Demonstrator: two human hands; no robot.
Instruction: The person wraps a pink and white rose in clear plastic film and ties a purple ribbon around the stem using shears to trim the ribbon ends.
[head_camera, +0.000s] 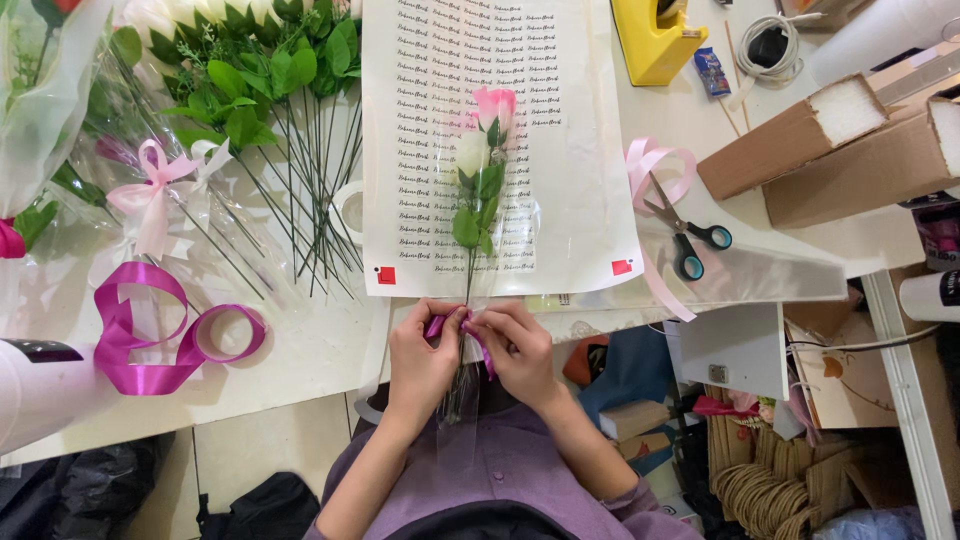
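Though perhaps loosely, rose in sleeve

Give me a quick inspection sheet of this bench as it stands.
Surface: white table, printed sheet on it.
Job's things: pink rose in a clear sleeve; purple ribbon at its stem.
Clutter: scissors, yellow tape dispenser, loose purple ribbon, green stems, cardboard boxes.
Hands: left hand and right hand both pinch the ribbon.
Cables: coiled white cord.
Surroundings: paper bags beside the table.
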